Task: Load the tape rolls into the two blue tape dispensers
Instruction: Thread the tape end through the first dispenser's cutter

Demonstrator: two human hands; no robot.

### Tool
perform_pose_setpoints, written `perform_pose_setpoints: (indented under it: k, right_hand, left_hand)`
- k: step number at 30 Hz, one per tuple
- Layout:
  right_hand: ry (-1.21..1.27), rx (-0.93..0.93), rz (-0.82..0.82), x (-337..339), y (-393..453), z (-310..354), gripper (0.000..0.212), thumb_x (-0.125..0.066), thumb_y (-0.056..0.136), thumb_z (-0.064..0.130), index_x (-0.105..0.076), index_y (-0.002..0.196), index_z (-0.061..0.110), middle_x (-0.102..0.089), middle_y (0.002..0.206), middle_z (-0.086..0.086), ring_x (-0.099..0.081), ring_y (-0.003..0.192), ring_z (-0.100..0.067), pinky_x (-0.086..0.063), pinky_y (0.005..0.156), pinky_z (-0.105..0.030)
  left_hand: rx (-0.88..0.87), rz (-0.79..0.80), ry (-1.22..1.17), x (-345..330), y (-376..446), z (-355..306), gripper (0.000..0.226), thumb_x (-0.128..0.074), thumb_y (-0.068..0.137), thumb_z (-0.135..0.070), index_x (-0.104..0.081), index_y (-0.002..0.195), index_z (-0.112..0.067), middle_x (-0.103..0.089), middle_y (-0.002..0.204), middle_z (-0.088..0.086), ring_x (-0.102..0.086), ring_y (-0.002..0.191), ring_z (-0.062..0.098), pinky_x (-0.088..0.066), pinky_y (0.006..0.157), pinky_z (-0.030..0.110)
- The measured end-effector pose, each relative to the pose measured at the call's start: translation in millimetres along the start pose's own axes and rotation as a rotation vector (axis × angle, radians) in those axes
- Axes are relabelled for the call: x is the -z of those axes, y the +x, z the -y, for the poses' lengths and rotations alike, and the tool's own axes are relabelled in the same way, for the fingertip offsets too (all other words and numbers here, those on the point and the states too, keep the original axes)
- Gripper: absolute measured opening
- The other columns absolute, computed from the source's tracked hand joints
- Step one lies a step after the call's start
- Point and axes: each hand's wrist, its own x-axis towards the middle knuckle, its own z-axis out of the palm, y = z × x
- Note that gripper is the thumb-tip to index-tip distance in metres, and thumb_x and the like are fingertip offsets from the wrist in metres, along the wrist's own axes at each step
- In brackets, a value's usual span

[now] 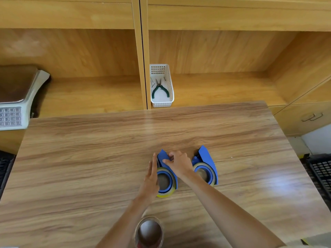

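Two blue tape dispensers stand side by side on the wooden table [89, 158]. The left dispenser [163, 158] holds a yellowish tape roll [166, 193] on its blue hub. The right dispenser [208, 158] also carries a tape roll [212, 171]. My left hand [152, 176] lies flat against the left side of the left dispenser, fingers straight. My right hand [179, 162] pinches the front blade end of that same dispenser. A third tape roll [149, 231] lies near the table's front edge between my forearms.
A white basket [171, 90] with green-handled pliers [160, 89] sits on the shelf behind the table. A weighing scale [16, 97] stands at the left. Black crates [320, 170] lie at the right and left table edges. Cabinet drawers are at the right.
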Motion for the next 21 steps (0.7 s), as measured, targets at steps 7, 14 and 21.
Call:
perform_pose_setpoints:
  k: [7,14,21]
  right_hand:
    - [-0.138,0.058,0.053,2,-6,-4,0.031,-0.054,0.097,0.037,-0.066,0.113,0.013,-0.072,0.105,-0.006,-0.067,0.097,-0.025,-0.056,0.077,-0.038]
    - [-0.177,0.233,0.006,31,-20,-32,0.035,-0.046,0.102,0.032,-0.059,0.132,0.019,-0.071,0.114,-0.008,-0.066,0.102,-0.026,-0.055,0.083,-0.039]
    - [-0.299,0.337,-0.258,59,-42,-102,0.058,-0.053,0.098,0.038,-0.030,0.152,0.034,-0.038,0.154,-0.003,-0.031,0.142,-0.029,-0.034,0.111,-0.046]
  left_hand:
    - [0.008,0.036,0.074,2,-3,1,0.093,-0.038,0.094,0.008,0.026,0.140,-0.042,0.020,0.160,-0.009,0.013,0.148,0.021,-0.025,0.107,0.015]
    - [-0.017,0.007,0.322,15,-12,-13,0.072,-0.034,0.104,-0.016,0.019,0.149,-0.031,0.012,0.162,0.001,0.010,0.149,0.024,-0.012,0.121,0.042]
    - [-0.296,-0.170,0.425,26,-17,-39,0.047,-0.028,0.096,-0.021,-0.050,0.137,-0.021,-0.050,0.144,-0.001,-0.034,0.140,0.025,-0.038,0.110,0.044]
